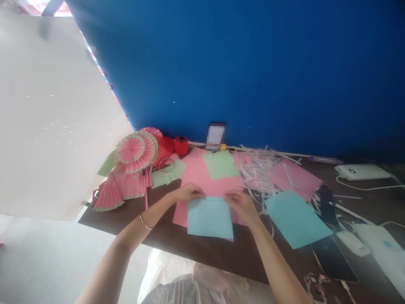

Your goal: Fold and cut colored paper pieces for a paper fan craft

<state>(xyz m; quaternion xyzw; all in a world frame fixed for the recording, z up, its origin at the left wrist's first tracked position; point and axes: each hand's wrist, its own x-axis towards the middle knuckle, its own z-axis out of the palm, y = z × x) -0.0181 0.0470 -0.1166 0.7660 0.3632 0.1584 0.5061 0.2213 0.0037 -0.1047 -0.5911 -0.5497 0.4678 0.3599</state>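
Note:
A light blue paper sheet (pixel 210 219) lies over larger pink paper (pixel 193 171) at the table's front, with a narrow strip along its far edge. My left hand (pixel 190 192) pinches the sheet's far left corner, fingers together. At the far right corner, my right hand (pixel 240 202) grips the same sheet with closed fingers. Beyond them a light green sheet (pixel 221 164) rests on the pink paper. Another blue sheet (pixel 295 219) lies right of my right hand.
Pleated pink and green paper fans (pixel 136 152) and a red tape roll (pixel 181 145) stand at the left. White paper strips (pixel 257 171) heap beside a pink sheet (pixel 295 177). A phone (pixel 334 257), cables and white devices lie right on the dark table (pixel 171 236).

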